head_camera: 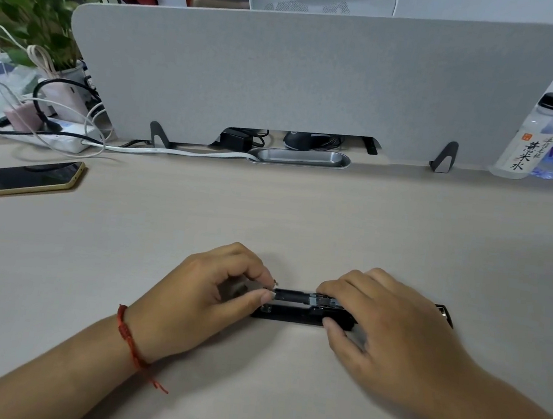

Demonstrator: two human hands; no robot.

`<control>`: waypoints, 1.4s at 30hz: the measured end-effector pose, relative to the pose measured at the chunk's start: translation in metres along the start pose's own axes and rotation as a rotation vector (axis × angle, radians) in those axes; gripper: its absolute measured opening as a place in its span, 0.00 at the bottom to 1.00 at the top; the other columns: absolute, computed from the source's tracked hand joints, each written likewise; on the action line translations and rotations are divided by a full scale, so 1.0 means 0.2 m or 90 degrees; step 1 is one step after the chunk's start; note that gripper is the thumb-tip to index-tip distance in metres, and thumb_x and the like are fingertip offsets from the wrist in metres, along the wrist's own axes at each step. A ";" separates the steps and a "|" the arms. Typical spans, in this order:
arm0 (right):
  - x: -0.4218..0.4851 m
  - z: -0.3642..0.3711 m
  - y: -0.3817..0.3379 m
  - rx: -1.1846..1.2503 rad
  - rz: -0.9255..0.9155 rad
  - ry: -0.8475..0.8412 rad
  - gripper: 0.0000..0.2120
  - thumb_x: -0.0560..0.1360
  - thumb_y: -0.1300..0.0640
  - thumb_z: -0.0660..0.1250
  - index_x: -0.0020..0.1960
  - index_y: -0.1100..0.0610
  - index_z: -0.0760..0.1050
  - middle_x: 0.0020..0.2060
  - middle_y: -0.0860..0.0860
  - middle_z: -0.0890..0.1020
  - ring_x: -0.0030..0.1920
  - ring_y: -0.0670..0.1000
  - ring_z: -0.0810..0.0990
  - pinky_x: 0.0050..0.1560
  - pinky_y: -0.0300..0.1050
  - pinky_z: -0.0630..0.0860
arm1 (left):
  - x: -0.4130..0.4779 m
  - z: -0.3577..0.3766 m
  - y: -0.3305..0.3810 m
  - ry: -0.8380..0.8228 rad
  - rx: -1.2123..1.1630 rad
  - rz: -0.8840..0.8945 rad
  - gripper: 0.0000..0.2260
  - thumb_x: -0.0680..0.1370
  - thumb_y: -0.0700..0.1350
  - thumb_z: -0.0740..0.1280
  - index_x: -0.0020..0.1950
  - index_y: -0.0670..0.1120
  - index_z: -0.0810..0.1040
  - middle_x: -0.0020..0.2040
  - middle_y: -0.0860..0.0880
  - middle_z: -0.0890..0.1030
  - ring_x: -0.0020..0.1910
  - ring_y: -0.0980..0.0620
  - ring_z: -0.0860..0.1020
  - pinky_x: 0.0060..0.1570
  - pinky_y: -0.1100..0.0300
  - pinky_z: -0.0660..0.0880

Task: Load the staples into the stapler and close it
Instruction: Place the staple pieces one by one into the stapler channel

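Note:
A black stapler [294, 309] lies flat on the pale desk, opened out, with its lid end [445, 314] poking out to the right behind my right hand. Its metal staple channel [321, 300] faces up. My left hand [203, 290] pinches the stapler's left end between thumb and forefinger. My right hand [383, 321] lies over the right half, its fingertips on the channel and its thumb against the front side. I cannot make out separate staples; a silvery strip shows in the channel under my right fingertips.
A phone [28, 179] lies face up at the left. Behind it are a power strip [66, 140] with tangled cables and a plant [26, 1]. A grey divider [314, 76] closes the back edge. Two bottles [531, 138] stand at the far right.

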State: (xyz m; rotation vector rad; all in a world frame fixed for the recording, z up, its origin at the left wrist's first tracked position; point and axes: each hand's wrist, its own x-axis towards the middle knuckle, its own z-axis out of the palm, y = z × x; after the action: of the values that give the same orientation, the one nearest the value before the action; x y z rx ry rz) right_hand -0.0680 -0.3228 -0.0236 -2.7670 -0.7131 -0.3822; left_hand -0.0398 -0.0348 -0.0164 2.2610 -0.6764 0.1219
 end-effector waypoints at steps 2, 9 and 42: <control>0.00 0.00 0.00 -0.001 -0.003 0.002 0.12 0.79 0.43 0.64 0.61 0.42 0.78 0.48 0.37 0.79 0.48 0.46 0.77 0.44 0.40 0.68 | 0.00 0.00 0.00 -0.004 0.022 0.012 0.05 0.81 0.45 0.75 0.54 0.55 0.86 0.53 0.58 0.84 0.52 0.52 0.84 0.53 0.54 0.80; 0.00 0.01 0.00 0.003 -0.008 0.008 0.12 0.79 0.43 0.64 0.61 0.42 0.77 0.48 0.38 0.78 0.48 0.47 0.77 0.43 0.44 0.75 | 0.00 -0.03 0.00 0.002 0.028 0.058 0.08 0.82 0.41 0.74 0.59 0.51 0.85 0.56 0.56 0.83 0.54 0.51 0.84 0.54 0.52 0.80; 0.00 0.01 0.01 0.011 -0.015 0.011 0.12 0.79 0.43 0.64 0.61 0.42 0.77 0.48 0.37 0.78 0.48 0.46 0.76 0.45 0.43 0.75 | -0.01 0.01 0.09 -0.012 0.176 0.115 0.05 0.83 0.52 0.68 0.55 0.55 0.84 0.57 0.60 0.79 0.56 0.56 0.79 0.53 0.59 0.77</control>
State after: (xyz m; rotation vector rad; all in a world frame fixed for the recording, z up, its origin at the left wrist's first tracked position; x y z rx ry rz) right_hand -0.0663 -0.3238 -0.0261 -2.7378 -0.7416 -0.4010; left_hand -0.0515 -0.0446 -0.0065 2.4609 -0.9213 0.2976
